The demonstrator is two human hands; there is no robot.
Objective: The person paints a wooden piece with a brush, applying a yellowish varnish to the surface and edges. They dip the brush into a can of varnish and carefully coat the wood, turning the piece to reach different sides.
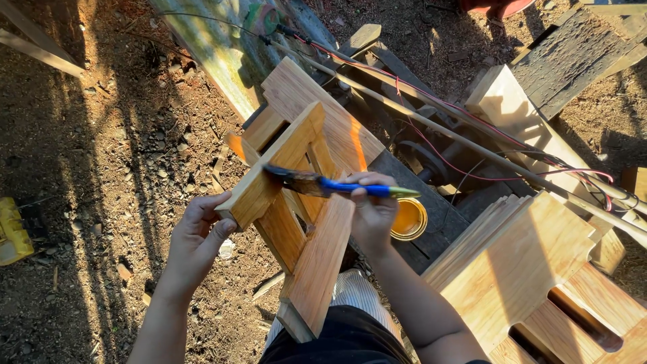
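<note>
Steadying the wooden stool frame (303, 202) at its near corner, the left hand (197, 237) curls its fingers around the end of one rail, while the right hand (372, 209) is closed around the blue handle of a paintbrush (330, 185) whose dark bristles lie on the top edge of that rail. The frame sits tilted over the person's lap, one leg pointing down toward the striped cloth.

To do this stroke well, I judge the brush should run along the grain with light, even pressure, the left hand keeping clear of wet, glossy faces and turning the frame so each rail faces up.

Counting outward: two hands, one brush, one frame in hand. Just beyond the right hand stands one open tin (409, 220) of amber finish on dark planks. To the right rest at least two more pale wooden pieces with cut-outs (532, 269), already shining. Farther off run one red cable (472, 121) along a pole, and one yellow object (12, 232) lies at the left edge on the dirt.
</note>
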